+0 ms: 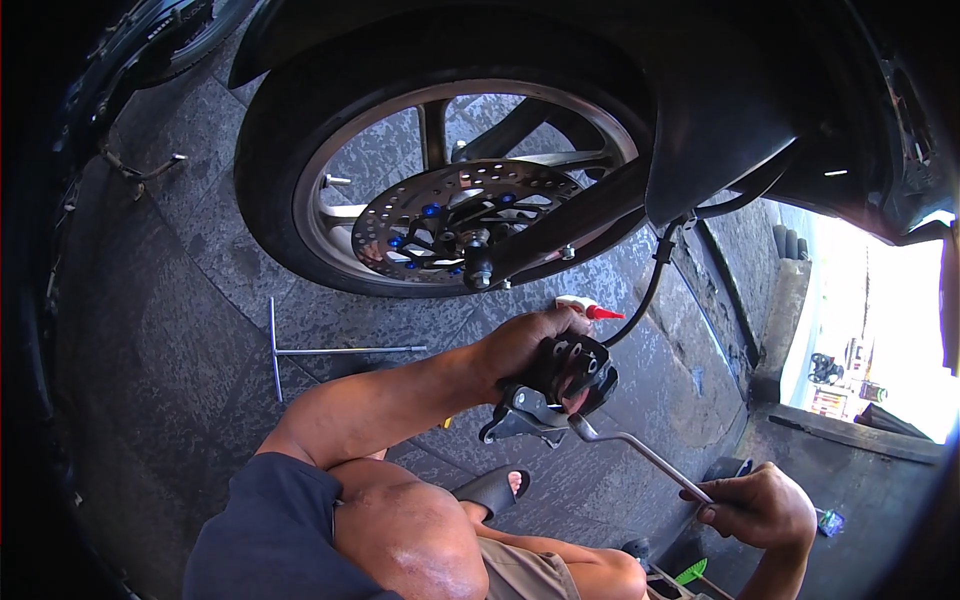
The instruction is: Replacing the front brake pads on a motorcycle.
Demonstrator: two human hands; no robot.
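Note:
My left hand (528, 345) is closed around a dark brake caliper (590, 372), held off the wheel above the floor. A black brake hose (652, 285) runs from the caliper area up toward the motorcycle's fork. Below the caliper shows a metal bracket (528, 412), which looks attached to it. In my right hand (768, 508) is the end of a long silver ring spanner (655, 460). The spanner's bent head meets the lower side of the caliper; whether it sits on a bolt cannot be made out.
Ahead stands the motorcycle wheel (272, 200) with a drilled brake disc (385, 215) and fork leg (590, 220). On the floor lie a T-handle wrench (345, 351) and a white bottle with a red nozzle (600, 312). A green-headed brush (690, 572) is at lower right.

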